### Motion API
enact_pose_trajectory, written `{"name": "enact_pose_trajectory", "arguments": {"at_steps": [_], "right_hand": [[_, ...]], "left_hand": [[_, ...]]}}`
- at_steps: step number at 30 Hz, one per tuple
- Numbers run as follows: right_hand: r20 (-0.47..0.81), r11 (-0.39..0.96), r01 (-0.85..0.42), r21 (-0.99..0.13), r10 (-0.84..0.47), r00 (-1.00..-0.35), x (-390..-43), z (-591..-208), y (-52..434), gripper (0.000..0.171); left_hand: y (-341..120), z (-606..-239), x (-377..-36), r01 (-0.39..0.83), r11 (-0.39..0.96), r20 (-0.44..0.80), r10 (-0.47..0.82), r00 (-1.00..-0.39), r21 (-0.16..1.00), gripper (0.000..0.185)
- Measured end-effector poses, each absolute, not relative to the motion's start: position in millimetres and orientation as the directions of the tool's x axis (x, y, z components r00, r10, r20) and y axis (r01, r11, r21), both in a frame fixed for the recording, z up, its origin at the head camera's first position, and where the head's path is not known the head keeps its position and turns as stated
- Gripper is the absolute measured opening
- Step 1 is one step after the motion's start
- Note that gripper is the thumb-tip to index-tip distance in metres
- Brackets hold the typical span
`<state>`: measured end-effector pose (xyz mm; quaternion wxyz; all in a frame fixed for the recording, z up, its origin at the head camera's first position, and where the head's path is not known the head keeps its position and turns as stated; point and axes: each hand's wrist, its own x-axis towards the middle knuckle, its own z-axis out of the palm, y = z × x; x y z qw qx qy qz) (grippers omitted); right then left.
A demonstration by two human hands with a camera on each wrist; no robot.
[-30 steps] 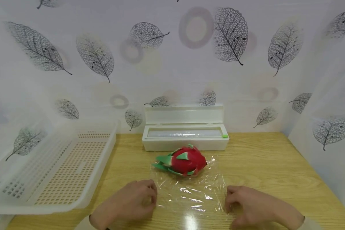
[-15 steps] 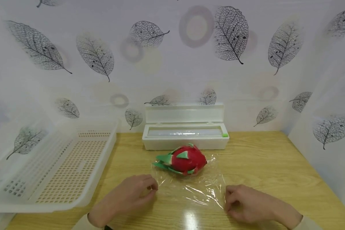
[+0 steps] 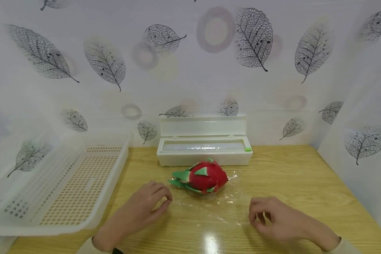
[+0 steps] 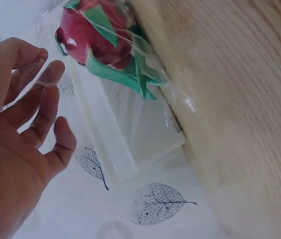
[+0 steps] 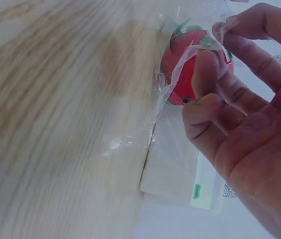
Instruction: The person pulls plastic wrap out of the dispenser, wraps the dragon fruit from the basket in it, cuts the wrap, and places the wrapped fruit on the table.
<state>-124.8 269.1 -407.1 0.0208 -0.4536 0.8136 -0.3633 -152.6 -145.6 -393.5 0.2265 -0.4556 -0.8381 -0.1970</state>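
Note:
A red dragon fruit (image 3: 207,177) with green leafy scales lies on its side on a clear sheet of cling film (image 3: 229,198), its leafy end pointing left. To the left front of the fruit, my left hand (image 3: 143,206) pinches one near corner of the film. In the left wrist view, film (image 4: 43,82) stretches from the thumb and fingertips. My right hand (image 3: 277,218) pinches the opposite near corner. The right wrist view shows a gathered strand of film (image 5: 180,64) running from thumb and forefinger across the fruit (image 5: 180,55).
Behind the fruit stands a white cling film box (image 3: 204,159) with its lid up, a roll inside and a green slider at its right end. A white perforated basket (image 3: 109,190) sits at left on the wooden table (image 3: 304,176). A leaf-patterned sheet (image 3: 190,81) hangs behind.
Both hands have moved slightly away from me, the left one more. The right thumb and fingers have closed on the film, and its near edge has shifted with the hands. The fruit stays put.

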Motion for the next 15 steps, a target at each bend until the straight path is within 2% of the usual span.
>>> {"name": "enact_pose_trajectory", "arguments": {"at_steps": [3, 9, 15], "right_hand": [[0.343, 0.328, -0.736, -0.592, -0.724, -0.598, -126, -405, 268, 0.032], [0.4, 0.341, -0.742, -0.577, -0.674, -0.621, -127, -400, 266, 0.038], [0.422, 0.401, -0.705, -0.585, -0.592, -0.687, -126, -390, 262, 0.044]], "left_hand": [[-147, -392, -153, 0.85, 0.511, 0.572, 0.661, -0.486, 0.131, 0.003], [-150, -389, -155, 0.857, 0.499, 0.62, 0.633, -0.464, 0.132, 0.005], [-153, -386, -156, 0.849, 0.503, 0.639, 0.602, -0.479, 0.164, 0.007]]}}
